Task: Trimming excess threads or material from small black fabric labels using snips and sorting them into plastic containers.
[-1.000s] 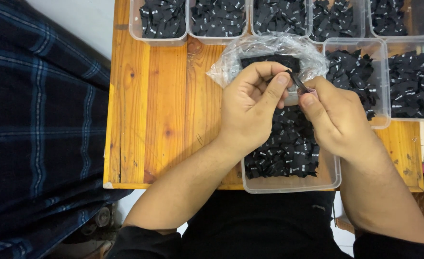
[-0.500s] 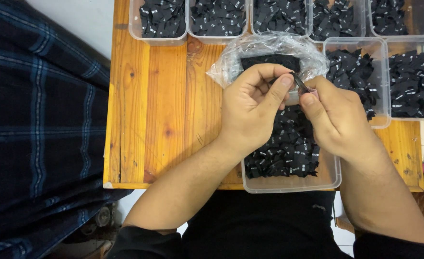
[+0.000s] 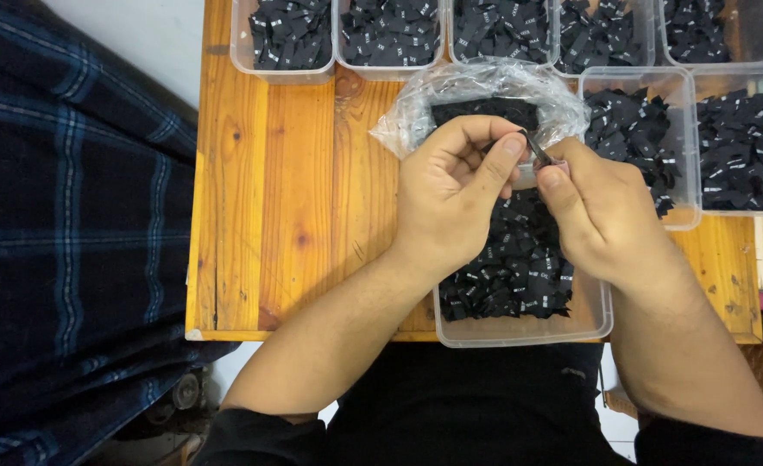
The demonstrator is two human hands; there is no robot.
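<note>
My left hand point(image 3: 450, 194) and my right hand point(image 3: 602, 211) meet over a clear plastic tub point(image 3: 589, 324) full of small black fabric labels point(image 3: 511, 276). Both pinch one small black label point(image 3: 537, 148) between thumb and forefinger, just above the tub's far end. A crumpled clear plastic bag point(image 3: 485, 86) with more black labels lies right behind my fingers. My forearms come in from the bottom edge.
Several clear tubs of black labels line the far edge of the wooden table point(image 3: 269, 198), such as one tub point(image 3: 291, 34) at left and another tub point(image 3: 640, 138) at right. Dark plaid cloth point(image 3: 62, 242) hangs left of the table.
My hands stay in place; the fingers have shifted slightly on the small label.
</note>
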